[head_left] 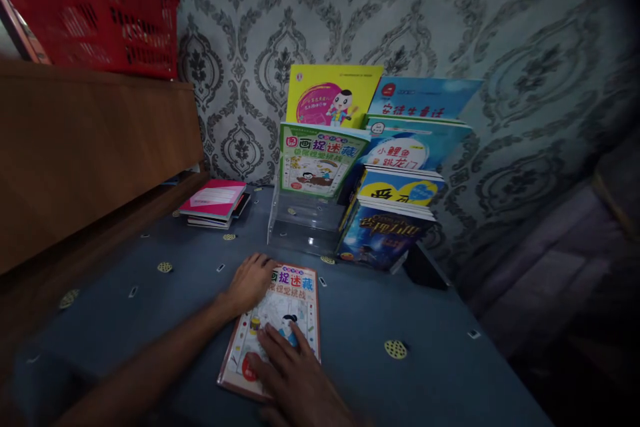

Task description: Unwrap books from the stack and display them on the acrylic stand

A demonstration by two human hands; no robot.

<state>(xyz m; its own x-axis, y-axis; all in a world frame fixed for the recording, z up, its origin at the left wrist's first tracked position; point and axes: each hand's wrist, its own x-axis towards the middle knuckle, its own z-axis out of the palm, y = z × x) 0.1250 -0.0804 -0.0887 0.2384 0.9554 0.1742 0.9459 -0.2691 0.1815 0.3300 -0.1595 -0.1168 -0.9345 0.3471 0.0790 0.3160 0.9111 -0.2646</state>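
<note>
A picture book [280,307] with a pinkish-brown border, Chinese title and cartoon figure lies flat on the dark blue-grey tabletop. My left hand [253,283] rests over its upper left edge, fingers lying across the corner; the thumb is not clearly visible. Across the lower half of the cover, my right hand [295,373] lies palm down with its fingers spread. Just beyond the book stands a clear stepped book rack [306,220]. It holds a green-bordered book [320,163] in front of a yellow book [335,97].
Right of these, several books stand in tiers, including a light blue book [415,140] and a dark blue book [380,237]. A pink-topped stack of books [215,199] lies at the back left. A red basket [95,13] sits on a wooden cabinet [95,153]. Patterned wallpaper is behind.
</note>
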